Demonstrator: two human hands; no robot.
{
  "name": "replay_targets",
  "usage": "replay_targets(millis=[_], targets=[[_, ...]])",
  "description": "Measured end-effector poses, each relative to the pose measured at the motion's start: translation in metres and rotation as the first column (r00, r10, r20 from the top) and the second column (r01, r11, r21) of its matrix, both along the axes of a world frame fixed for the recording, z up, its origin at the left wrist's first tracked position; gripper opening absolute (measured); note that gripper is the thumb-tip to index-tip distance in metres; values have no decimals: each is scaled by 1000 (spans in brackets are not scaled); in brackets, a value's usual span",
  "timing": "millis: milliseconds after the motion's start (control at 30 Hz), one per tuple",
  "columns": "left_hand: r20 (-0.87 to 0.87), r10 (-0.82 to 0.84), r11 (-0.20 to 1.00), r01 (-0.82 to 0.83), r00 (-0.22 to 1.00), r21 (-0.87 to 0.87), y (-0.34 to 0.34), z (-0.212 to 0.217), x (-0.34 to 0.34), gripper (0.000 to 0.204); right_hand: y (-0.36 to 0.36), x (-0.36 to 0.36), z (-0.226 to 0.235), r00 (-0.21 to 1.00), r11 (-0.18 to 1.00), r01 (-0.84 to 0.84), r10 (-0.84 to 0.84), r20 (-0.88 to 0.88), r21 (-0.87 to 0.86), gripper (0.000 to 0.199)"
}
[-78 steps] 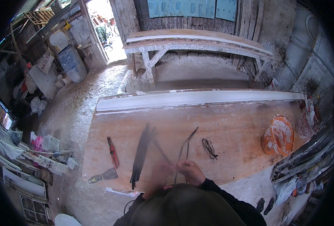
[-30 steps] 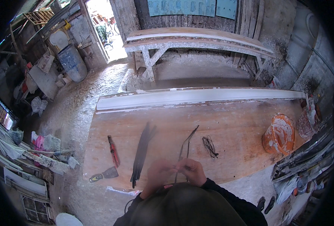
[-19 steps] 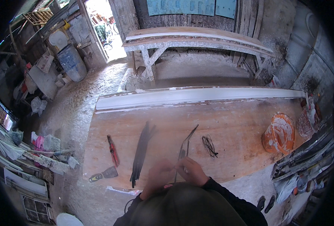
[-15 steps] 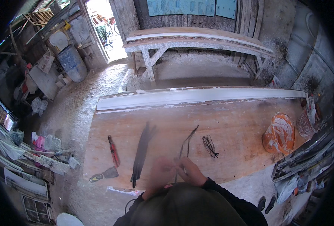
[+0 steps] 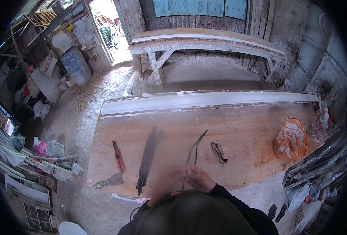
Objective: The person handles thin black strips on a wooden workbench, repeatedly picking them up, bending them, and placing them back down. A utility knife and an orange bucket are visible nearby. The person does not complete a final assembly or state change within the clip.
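Observation:
My right hand (image 5: 200,179) is closed, its fingertips pinching a thin dark strip (image 5: 188,155). That strip runs away from my fingers over the worktable (image 5: 251,129), folded at its far end so two lengths lie side by side. Close against the right fingertips is my left hand (image 5: 169,179), too smeared to show how its fingers are set. Left of my hands lies a bundle of long black strips (image 5: 144,168), its far end blurred. A small loose coil of thin black cord (image 5: 219,152) rests to the right.
A red hand tool (image 5: 118,157) and a putty knife (image 5: 109,181) lie at the table's left. A long white moulding (image 5: 204,101) spans the far edge. An orange, white-smeared bucket (image 5: 290,140) stands at the right. Behind is a bench (image 5: 204,46); a blue barrel (image 5: 75,65) stands far left.
My left hand has shifted slightly and is still blurred. The right hand has turned a little, its fingertips moving slightly right. Objects on the table stay where they were.

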State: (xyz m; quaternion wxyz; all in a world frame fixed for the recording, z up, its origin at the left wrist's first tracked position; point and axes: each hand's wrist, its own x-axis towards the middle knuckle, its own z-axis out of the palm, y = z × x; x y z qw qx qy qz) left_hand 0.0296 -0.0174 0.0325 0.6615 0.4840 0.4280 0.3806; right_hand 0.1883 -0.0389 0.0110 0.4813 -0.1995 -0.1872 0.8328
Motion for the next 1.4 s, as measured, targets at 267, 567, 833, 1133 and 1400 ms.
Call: replay_targets(millis=[267, 567, 833, 1133, 1400], targets=[[-37, 78, 980, -70, 996, 184, -3, -3, 0, 14, 0, 0, -1, 967, 993, 107, -116, 227, 54, 9], [-132, -24, 998, 30, 991, 47, 3, -2, -7, 14, -2, 3, 7, 729, 905, 92, -346, 591, 416, 7], [-49, -163, 986, 162, 985, -26, 11, 11, -15, 14, -1, 3, 22, 603, 786, -72, -456, 654, 615, 9], [-38, -84, 996, 82, 996, -36, 8, -1, -17, 10, 1, 1, 21, 633, 834, -77, -383, 673, 547, 11], [60, 123, 991, -126, 991, 40, 8, -18, -17, 4, -2, -2, 13, 654, 875, -75, -319, 686, 478, 16]])
